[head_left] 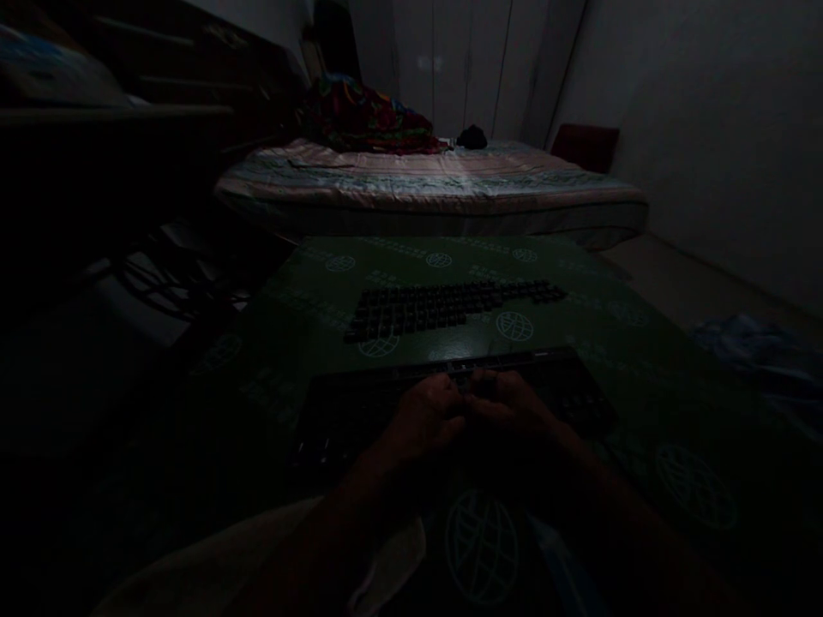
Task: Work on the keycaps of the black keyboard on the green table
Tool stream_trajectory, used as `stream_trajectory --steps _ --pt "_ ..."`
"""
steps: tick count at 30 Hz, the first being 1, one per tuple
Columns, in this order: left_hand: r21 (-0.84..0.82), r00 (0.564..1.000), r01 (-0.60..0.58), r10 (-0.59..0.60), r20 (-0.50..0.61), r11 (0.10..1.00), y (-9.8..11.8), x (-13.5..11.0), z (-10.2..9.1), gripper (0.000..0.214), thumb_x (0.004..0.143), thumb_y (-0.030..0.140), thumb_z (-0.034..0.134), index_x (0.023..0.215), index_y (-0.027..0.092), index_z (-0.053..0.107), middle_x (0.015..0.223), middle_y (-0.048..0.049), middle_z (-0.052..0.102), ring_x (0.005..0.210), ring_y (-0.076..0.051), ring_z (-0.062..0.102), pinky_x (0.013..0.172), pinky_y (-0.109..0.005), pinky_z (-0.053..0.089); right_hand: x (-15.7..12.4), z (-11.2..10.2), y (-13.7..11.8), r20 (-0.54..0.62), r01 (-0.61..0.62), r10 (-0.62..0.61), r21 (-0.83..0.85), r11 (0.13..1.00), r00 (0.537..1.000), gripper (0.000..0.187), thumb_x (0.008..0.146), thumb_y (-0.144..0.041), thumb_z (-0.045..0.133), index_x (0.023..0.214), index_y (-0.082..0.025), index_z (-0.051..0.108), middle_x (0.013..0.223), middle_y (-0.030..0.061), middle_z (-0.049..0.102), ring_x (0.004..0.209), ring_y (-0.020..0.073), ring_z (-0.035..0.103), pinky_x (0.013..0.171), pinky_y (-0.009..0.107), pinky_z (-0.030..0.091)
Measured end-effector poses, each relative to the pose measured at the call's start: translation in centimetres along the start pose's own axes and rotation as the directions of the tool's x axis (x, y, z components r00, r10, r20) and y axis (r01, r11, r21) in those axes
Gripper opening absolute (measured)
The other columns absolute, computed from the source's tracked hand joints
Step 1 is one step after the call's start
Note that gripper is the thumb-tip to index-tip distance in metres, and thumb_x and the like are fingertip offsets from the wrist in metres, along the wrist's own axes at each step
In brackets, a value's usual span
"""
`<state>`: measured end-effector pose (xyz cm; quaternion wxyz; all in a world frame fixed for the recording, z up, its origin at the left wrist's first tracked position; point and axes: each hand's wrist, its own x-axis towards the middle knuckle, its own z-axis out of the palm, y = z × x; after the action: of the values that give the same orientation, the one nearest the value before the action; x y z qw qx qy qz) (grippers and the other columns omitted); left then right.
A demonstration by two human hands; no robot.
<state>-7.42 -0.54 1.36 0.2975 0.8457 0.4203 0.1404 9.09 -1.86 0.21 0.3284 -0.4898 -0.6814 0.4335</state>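
Observation:
The room is very dark. My left hand and my right hand meet over a black keyboard frame lying on a green table printed with globe marks. Both hands have their fingers curled together at the frame's far edge, pinching something small that I cannot make out. Beyond the frame, several black keycaps lie laid out in rows on the green surface.
A bed with a striped sheet stands behind the table, with a heap of colourful cloth and a small dark object on it. Dark shelving is at the left. A white cloth lies by my left forearm.

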Motion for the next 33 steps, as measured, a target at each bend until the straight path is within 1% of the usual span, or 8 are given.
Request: stream_trajectory --steps 5,10,14,19,24,29,31,33 --pt "0.056 1.000 -0.010 0.011 -0.018 0.998 -0.1 -0.2 0.4 0.013 0.072 0.019 0.051 0.069 0.019 0.064 0.074 0.0005 0.049 0.070 -0.012 0.047 0.056 -0.020 0.035 -0.1 0.2 0.2 -0.045 -0.042 0.048 0.116 0.992 0.998 0.015 0.071 -0.030 0.052 0.062 -0.018 0.051 0.057 -0.0015 0.049 0.053 0.0100 0.045 0.046 0.020 0.033" --pt "0.090 0.998 -0.053 0.056 -0.029 0.995 -0.1 -0.2 0.7 0.013 0.074 0.020 0.050 0.074 0.019 0.064 0.075 -0.0006 0.051 0.073 -0.014 0.049 0.061 -0.022 0.037 0.1 0.1 0.7 -0.050 -0.033 0.045 0.213 0.976 0.998 0.012 0.068 -0.027 0.056 0.064 -0.017 0.053 0.059 -0.0017 0.050 0.055 0.0098 0.046 0.049 0.019 0.036" --pt "-0.014 0.995 -0.068 0.067 -0.077 0.998 0.0 -0.3 0.7 0.016 0.078 0.024 0.048 0.076 0.018 0.063 0.076 -0.0016 0.055 0.074 -0.014 0.052 0.065 -0.023 0.040 0.2 -0.1 0.7 -0.074 -0.064 0.096 0.357 0.932 0.993 0.013 0.068 -0.027 0.056 0.063 -0.017 0.051 0.057 -0.0034 0.047 0.051 0.0083 0.043 0.047 0.019 0.036" --pt "-0.182 0.997 -0.009 -0.006 -0.082 0.983 0.3 -0.5 0.6 0.019 0.073 0.021 0.052 0.086 0.019 0.066 0.082 -0.0020 0.063 0.076 -0.015 0.057 0.067 -0.023 0.044 0.2 -0.2 0.5 -0.119 -0.031 0.077 0.349 0.937 0.990 0.018 0.069 -0.032 0.060 0.064 -0.016 0.053 0.057 -0.0032 0.048 0.051 0.0080 0.044 0.048 0.019 0.038" --pt "-0.444 0.990 0.047 -0.102 -0.100 0.895 0.6 -0.8 0.4 0.024 0.075 0.022 0.052 0.093 0.020 0.067 0.089 -0.0013 0.068 0.082 -0.016 0.062 0.071 -0.024 0.047 -0.1 -0.2 0.0 -0.098 -0.028 0.077 0.428 0.904 0.992 0.022 0.067 -0.035 0.066 0.068 -0.015 0.057 0.061 -0.0013 0.053 0.054 0.0087 0.048 0.048 0.019 0.039" --pt "-0.640 0.970 0.174 -0.242 -0.019 0.749 1.5 -1.2 0.0 0.020 0.071 0.028 0.060 0.085 0.015 0.067 0.077 -0.0022 0.069 0.071 -0.017 0.064 0.060 -0.024 0.048 -0.5 -0.1 -0.4 -0.084 -0.024 0.072 0.469 0.883 0.994 0.022 0.065 -0.033 0.069 0.069 -0.015 0.058 0.061 -0.0017 0.053 0.054 0.0085 0.048 0.048 0.019 0.039" --pt "-0.697 0.963 0.183 -0.271 -0.017 0.694 1.6 -1.2 -0.1 0.020 0.069 0.026 0.061 0.085 0.015 0.067 0.077 -0.0021 0.069 0.070 -0.017 0.064 0.060 -0.024 0.049 -0.5 0.0 -0.5 -0.100 -0.016 0.071 0.465 0.885 0.993 0.021 0.065 -0.034 0.069 0.069 -0.015 0.058 0.061 -0.0016 0.054 0.054 0.0090 0.049 0.049 0.020 0.040" --pt "-0.723 0.964 0.156 -0.264 -0.038 0.673 1.4 -1.1 -0.2 0.021 0.067 0.023 0.062 0.087 0.015 0.067 0.080 -0.0025 0.070 0.074 -0.017 0.064 0.064 -0.025 0.049 -0.4 -0.1 -0.6 -0.163 0.003 0.081 0.460 0.888 0.983 0.022 0.065 -0.035 0.068 0.068 -0.016 0.059 0.060 -0.0018 0.054 0.053 0.0095 0.049 0.049 0.021 0.040"
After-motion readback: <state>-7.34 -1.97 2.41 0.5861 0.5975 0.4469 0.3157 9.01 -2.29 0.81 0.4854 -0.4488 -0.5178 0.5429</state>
